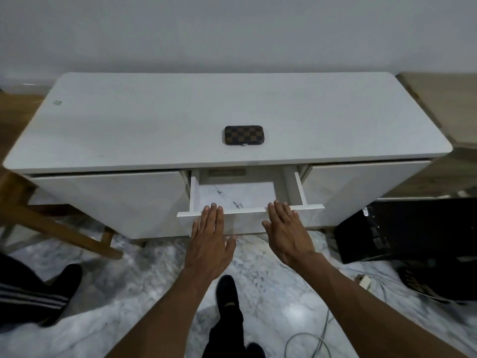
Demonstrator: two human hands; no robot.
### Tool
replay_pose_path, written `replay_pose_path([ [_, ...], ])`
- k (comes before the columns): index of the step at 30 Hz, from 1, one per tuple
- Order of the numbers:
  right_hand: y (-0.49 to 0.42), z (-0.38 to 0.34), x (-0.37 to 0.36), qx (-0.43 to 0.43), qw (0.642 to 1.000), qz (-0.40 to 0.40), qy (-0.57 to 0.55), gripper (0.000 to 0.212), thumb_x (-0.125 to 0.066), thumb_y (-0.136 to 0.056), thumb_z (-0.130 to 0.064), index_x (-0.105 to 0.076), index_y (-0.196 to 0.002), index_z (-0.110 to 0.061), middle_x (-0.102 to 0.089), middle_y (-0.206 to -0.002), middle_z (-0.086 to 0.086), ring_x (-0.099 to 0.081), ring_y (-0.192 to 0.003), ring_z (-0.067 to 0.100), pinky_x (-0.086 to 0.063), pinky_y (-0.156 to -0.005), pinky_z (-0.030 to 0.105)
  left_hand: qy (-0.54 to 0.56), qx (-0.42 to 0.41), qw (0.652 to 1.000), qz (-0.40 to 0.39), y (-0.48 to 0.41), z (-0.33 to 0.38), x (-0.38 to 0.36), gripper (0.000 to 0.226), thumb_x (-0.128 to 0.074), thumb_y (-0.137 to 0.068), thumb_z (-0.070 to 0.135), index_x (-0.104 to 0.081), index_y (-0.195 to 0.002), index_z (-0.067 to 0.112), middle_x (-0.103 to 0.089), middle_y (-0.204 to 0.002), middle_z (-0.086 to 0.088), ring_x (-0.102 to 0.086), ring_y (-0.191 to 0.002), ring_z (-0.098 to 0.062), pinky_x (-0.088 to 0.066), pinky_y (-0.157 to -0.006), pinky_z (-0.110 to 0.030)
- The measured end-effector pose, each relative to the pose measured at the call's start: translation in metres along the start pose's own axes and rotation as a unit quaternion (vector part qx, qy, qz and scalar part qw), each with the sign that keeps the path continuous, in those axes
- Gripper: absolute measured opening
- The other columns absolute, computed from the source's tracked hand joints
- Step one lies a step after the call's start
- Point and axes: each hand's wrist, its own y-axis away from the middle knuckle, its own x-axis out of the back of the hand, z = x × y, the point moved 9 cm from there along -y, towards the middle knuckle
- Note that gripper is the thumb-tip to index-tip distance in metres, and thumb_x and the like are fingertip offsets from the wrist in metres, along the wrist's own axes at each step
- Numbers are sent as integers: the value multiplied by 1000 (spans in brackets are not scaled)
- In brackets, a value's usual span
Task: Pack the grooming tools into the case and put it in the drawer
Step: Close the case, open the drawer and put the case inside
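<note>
Reaching toward the drawer [247, 195] at lower centre, we hold both hands flat and empty, fingers spread: left hand [210, 241] and right hand [289, 233] at its front edge. The case [244, 135] lies shut at centre frame on the cabinet [129, 120], so we judge packing done and stowing next: lift the case and lower it in. The drawer's back is hidden under the top, and marks on its floor are unreadable.

No readable text anywhere.
Small dark printed marks [238, 204] lie on the floor of the open drawer [299, 188], too small and blurred to read.
</note>
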Motion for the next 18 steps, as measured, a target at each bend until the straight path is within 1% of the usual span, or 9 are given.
replay_pose_path([
  [2, 17, -1, -6, 3, 1000, 2, 8, 55, -16, -104, -36, -10, -154, -11, -6, -163, 8, 0, -151, 25, -2, -122, 38, -12, 16, 1000, -23, 17, 4, -4, 84, -1, -81, 62, 12, -150, 15, 18, -158, 1, 20, -145, -13, 11, -116, -34],
  [4, 31, -1, -11, 8, 1000, -4, 14, 56, -17, -104, -36, -9, -154, -11, -5, -163, 9, -1, -151, 27, -3, -122, 40, -29, 26, 998, -43, 31, 7, -5, 87, 3, -80, 62, 12, -152, 14, 20, -159, -1, 21, -145, -14, 10, -117, -35],
  [9, 58, -3, -19, 12, 999, -29, 21, 59, -19, -104, -39, -6, -154, -10, -1, -163, 9, 1, -151, 27, -4, -122, 41, -44, 30, 995, -89, 55, 11, -7, 76, -16, -95, 55, 11, -152, 12, 17, -161, -3, 17, -148, -16, 7, -119, -36],
  [10, 62, -4, -20, 10, 999, -31, 18, 60, -20, -104, -40, -6, -154, -10, -1, -163, 8, 1, -151, 27, -4, -122, 41, -40, 30, 995, -90, 60, 12, -7, 76, -17, -96, 55, 10, -153, 12, 16, -161, -4, 17, -148, -16, 6, -119, -36],
  [13, 76, -4, -27, 5, 999, -32, 14, 61, -23, -104, -40, -5, -154, -11, 0, -163, 8, 3, -151, 26, -3, -122, 40, -27, 29, 995, -90, 74, 15, -11, 77, -16, -95, 56, 10, -152, 12, 16, -161, -4, 17, -148, -17, 5, -119, -35],
  [16, 85, -1, -32, 0, 999, -35, 23, 63, -25, -103, -41, -3, -154, -11, 3, -163, 7, 5, -151, 25, -2, -122, 39, -25, 20, 996, -87, 87, 18, -14, 89, -2, -82, 63, 10, -152, 11, 15, -161, -5, 16, -148, -17, 3, -120, -35],
  [18, 86, -1, -32, -1, 999, -33, 24, 63, -26, -103, -41, -3, -154, -11, 2, -164, 7, 5, -151, 25, -3, -122, 39, -25, 23, 995, -89, 87, 18, -15, 87, -6, -83, 60, 10, -152, 9, 14, -161, -6, 16, -148, -18, 2, -121, -35],
])
